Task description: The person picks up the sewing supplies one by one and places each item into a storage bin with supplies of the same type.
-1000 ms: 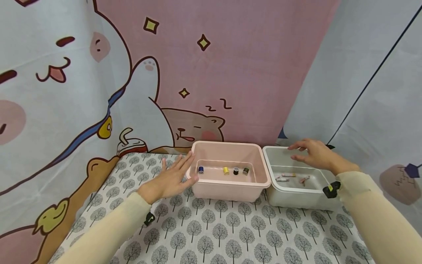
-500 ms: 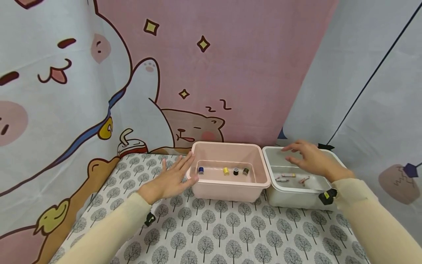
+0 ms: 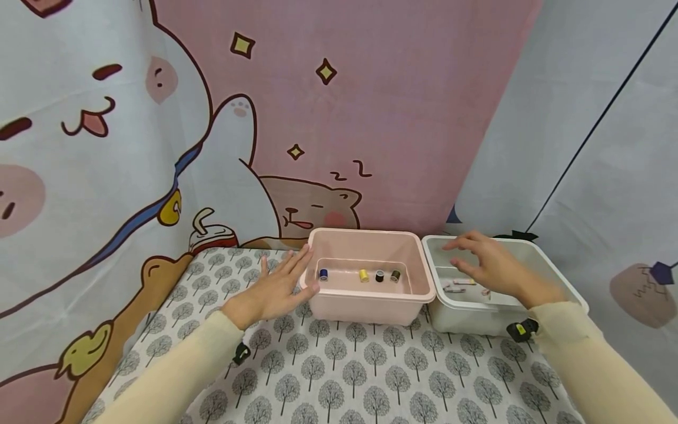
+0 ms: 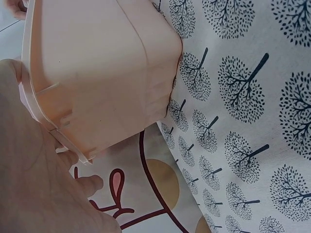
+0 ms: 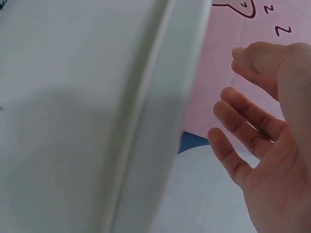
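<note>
My left hand (image 3: 270,294) rests with straight fingers at the left rim of a pink plastic bin (image 3: 365,309). Seen from the left wrist, its fingers reach along the outside of the rim. Inside that bin stand small thread spools: a blue spool (image 3: 323,274), a yellow spool (image 3: 363,275), a black spool (image 3: 379,275) and a dark green spool (image 3: 395,275). Over the pale grey bin (image 3: 466,319) hovers my right hand (image 3: 492,265), fingers loosely bent and holding nothing. Below it lie small slim pinkish and whitish items (image 3: 454,289), partly hidden by the hand.
Both bins stand side by side on a table with a tree-print cloth (image 3: 349,377). Close behind them hangs a cartoon-print curtain (image 3: 402,129). The table's left edge runs along the curtain.
My right hand has moved left and slightly down over the grey bin, now covering part of the small pinkish items. My left hand and the spools have stayed in place.
</note>
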The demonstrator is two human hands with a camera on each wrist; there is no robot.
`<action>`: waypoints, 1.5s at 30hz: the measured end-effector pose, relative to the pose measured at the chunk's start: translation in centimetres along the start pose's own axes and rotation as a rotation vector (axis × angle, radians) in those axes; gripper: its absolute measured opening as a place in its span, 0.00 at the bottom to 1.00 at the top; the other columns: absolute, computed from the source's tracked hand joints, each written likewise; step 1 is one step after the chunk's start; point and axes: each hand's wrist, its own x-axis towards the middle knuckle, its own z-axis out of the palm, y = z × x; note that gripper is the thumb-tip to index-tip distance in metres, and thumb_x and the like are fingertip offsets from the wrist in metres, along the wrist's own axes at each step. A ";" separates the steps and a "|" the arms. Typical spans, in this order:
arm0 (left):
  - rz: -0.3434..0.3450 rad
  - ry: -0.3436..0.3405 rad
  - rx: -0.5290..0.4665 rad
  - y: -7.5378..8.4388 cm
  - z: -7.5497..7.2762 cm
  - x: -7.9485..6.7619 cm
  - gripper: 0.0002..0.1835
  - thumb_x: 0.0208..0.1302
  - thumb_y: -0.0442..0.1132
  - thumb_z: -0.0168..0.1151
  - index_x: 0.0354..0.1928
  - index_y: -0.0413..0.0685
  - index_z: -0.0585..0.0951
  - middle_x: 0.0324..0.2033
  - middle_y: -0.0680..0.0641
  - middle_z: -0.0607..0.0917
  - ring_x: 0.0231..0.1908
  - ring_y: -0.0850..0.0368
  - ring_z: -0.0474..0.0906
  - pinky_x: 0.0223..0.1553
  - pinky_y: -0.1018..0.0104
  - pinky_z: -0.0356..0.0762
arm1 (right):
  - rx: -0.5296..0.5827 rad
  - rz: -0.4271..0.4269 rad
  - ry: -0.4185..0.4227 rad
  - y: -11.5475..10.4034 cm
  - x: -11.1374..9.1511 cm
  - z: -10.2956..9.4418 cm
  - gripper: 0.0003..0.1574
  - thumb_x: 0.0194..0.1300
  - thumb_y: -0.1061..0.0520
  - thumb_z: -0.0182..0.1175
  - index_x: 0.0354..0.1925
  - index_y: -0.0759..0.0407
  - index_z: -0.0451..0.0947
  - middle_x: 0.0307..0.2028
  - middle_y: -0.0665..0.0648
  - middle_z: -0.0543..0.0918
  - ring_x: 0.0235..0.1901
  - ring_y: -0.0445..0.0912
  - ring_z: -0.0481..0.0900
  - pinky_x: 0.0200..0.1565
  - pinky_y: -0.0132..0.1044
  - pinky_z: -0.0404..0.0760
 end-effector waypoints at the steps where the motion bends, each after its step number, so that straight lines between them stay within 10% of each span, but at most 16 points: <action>1: 0.002 0.002 0.001 0.0 0.0 0.0 0.51 0.87 0.81 0.33 0.97 0.69 0.34 0.98 0.56 0.36 0.96 0.37 0.38 0.85 0.10 0.21 | 0.003 -0.007 0.008 -0.2 -0.1 0.1 0.19 0.78 0.61 0.77 0.64 0.52 0.93 0.61 0.61 0.91 0.56 0.58 0.93 0.48 0.53 0.90; 45: 0.046 0.066 0.056 0.3 -0.6 -0.2 0.51 0.89 0.76 0.40 0.98 0.54 0.48 0.97 0.51 0.41 0.96 0.37 0.42 0.88 0.13 0.24 | 0.041 -0.147 0.256 -7.8 -2.9 4.7 0.26 0.64 0.61 0.84 0.60 0.57 0.93 0.59 0.63 0.92 0.56 0.59 0.92 0.55 0.64 0.94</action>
